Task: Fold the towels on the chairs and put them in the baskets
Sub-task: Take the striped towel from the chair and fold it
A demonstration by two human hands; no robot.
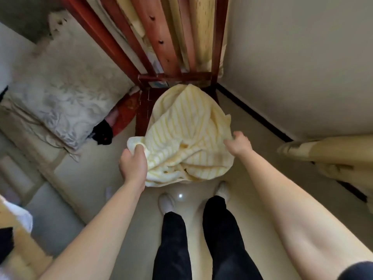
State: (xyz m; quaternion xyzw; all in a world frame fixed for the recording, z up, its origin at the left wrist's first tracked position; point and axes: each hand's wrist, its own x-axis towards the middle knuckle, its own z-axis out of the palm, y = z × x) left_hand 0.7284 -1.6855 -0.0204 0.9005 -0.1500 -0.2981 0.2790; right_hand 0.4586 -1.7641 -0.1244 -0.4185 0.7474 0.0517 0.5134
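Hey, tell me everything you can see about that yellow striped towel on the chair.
The towel is pale cream-yellow with thin yellow stripes and looks like soft terry cloth. It is unfolded and crumpled, with deep wrinkles and a bunched near edge. It lies heaped over the seat of the red-brown wooden chair, and its near part hangs in front of the seat, above the floor. The left hand grips its bunched left corner, and the right hand holds its right edge.

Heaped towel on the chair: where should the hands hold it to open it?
Its near edge, from the person's side, hands wide apart: the left hand grips the bunched left corner, the right hand the right edge. Heaped on the chair, the towel should hang open when lifted by one edge.
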